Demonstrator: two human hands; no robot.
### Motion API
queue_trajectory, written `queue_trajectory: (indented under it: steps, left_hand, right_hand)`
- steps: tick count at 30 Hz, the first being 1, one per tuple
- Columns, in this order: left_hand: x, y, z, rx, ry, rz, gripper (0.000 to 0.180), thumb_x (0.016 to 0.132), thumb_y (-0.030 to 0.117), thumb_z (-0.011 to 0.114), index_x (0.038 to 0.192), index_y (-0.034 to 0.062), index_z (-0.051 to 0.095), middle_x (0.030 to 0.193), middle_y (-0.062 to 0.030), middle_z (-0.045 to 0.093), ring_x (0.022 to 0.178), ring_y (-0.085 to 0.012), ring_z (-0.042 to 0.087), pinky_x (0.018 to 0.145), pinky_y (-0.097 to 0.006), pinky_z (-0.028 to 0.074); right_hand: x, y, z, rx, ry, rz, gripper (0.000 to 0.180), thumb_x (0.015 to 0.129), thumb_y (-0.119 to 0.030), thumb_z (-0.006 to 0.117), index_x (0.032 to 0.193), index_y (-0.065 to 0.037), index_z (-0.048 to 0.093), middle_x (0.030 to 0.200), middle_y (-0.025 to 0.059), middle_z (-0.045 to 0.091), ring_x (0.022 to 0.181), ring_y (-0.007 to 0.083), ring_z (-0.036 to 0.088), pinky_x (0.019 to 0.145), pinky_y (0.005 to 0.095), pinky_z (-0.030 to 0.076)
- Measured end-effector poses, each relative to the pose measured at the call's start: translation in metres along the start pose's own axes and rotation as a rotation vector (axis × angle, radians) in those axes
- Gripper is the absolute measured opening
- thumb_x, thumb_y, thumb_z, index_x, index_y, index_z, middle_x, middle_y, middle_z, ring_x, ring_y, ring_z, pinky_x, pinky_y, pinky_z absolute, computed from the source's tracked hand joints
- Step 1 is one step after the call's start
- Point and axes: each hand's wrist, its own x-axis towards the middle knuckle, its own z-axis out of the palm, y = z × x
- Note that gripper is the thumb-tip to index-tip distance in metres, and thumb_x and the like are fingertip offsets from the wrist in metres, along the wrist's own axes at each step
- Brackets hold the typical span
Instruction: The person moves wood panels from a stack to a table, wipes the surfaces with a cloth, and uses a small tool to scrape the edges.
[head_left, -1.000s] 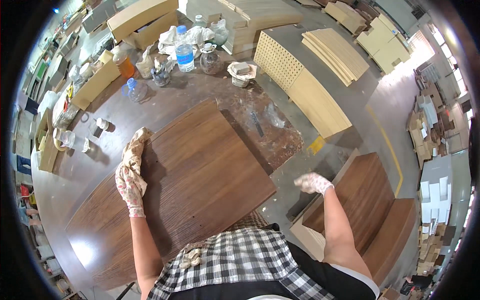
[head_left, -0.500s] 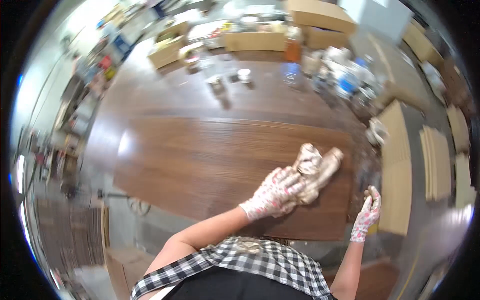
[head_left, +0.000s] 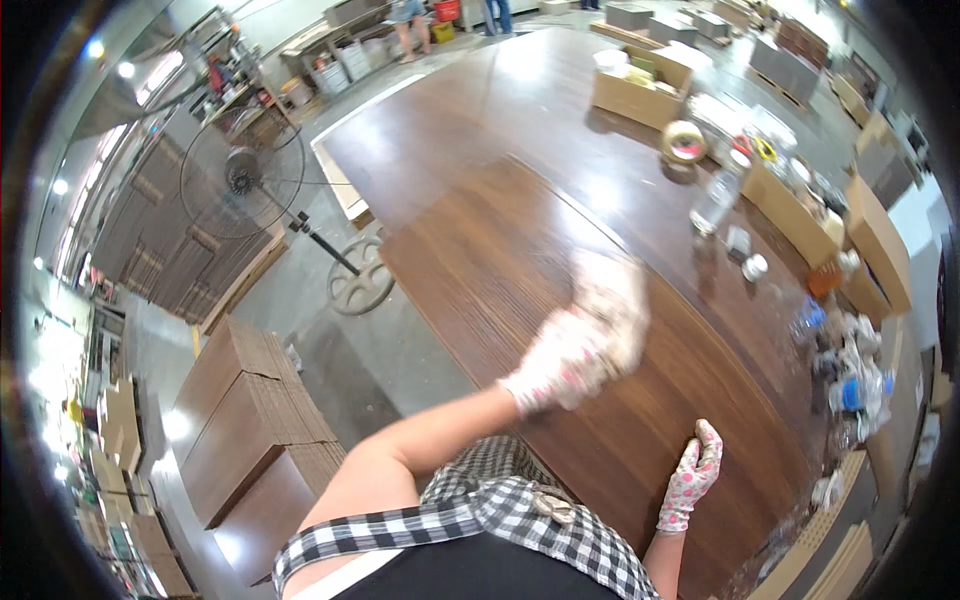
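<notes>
A dark brown wood-grain board (head_left: pixel 480 250) lies on the table before me. My left hand (head_left: pixel 560 365), in a white glove with pink spots, presses a crumpled, pale stained cloth (head_left: pixel 617 305) over the board's middle. Hand and cloth are smeared by motion. To the right, my right hand (head_left: pixel 690 480) wears a similar glove with darkened fingertips. It hovers or rests over the board's near right part, I cannot tell which. Its fingers are loosely curled, thumb apart from them, and nothing shows between them.
Along the table's right side stand a cardboard box (head_left: pixel 640 85), a tape roll (head_left: pixel 684 142), a clear bottle (head_left: pixel 718 195), an amber bottle (head_left: pixel 832 273) and crumpled plastic (head_left: pixel 858 385). On the left are a standing fan (head_left: pixel 242 170) and stacked brown panels (head_left: pixel 235 440). People stand far off.
The view has swung left, bringing the fan and panel stacks into sight. My left hand has slid the cloth across the board. My right hand now shows over the board, not beside it.
</notes>
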Motion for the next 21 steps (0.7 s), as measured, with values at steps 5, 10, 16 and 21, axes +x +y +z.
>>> queue_trajectory:
  steps: [5, 10, 16, 21]
  left_hand:
    - [-0.016, -0.086, 0.027, -0.262, 0.360, 0.061, 0.046, 0.067, 0.023, 0.064, 0.109, 0.0065, 0.056, 0.115, -0.0173, 0.052, 0.106, -0.0365, 0.048, 0.090, -0.044, 0.038]
    - [-0.052, -0.268, -0.022, 0.124, 0.494, -0.454, 0.017, 0.062, 0.018, 0.061, 0.077, 0.0091, 0.061, 0.081, -0.0130, 0.061, 0.077, -0.0306, 0.056, 0.068, -0.039, 0.047]
    - [-0.123, -0.388, -0.025, 0.220, 1.092, -0.423, 0.026, 0.082, 0.028, 0.055, 0.095, 0.0078, 0.062, 0.088, -0.0106, 0.063, 0.078, -0.0284, 0.062, 0.068, -0.040, 0.051]
    - [-0.070, -0.233, -0.016, -0.062, 0.608, 0.077, 0.029, 0.066, 0.016, 0.062, 0.096, 0.0124, 0.062, 0.095, -0.0115, 0.061, 0.095, -0.0282, 0.057, 0.080, -0.042, 0.048]
  right_hand:
    - [0.021, -0.033, 0.078, -0.097, -0.082, -0.023, 0.030, 0.082, 0.005, 0.052, 0.111, 0.001, 0.058, 0.111, 0.0100, 0.059, 0.104, 0.0197, 0.055, 0.094, 0.0316, 0.042]
    - [0.040, -0.057, 0.115, -0.386, -0.124, -0.192, 0.030, 0.080, 0.001, 0.055, 0.110, -0.002, 0.060, 0.112, 0.0121, 0.059, 0.107, 0.0260, 0.053, 0.096, 0.0363, 0.039]
    - [0.050, -0.050, 0.131, -0.571, -0.130, -0.251, 0.031, 0.079, 0.000, 0.055, 0.110, -0.001, 0.060, 0.111, 0.0124, 0.059, 0.107, 0.0270, 0.052, 0.095, 0.0371, 0.039]
    - [0.064, -0.060, 0.143, -0.457, -0.200, -0.337, 0.030, 0.079, 0.000, 0.055, 0.109, -0.002, 0.060, 0.109, 0.0121, 0.060, 0.105, 0.0275, 0.052, 0.095, 0.0376, 0.039]
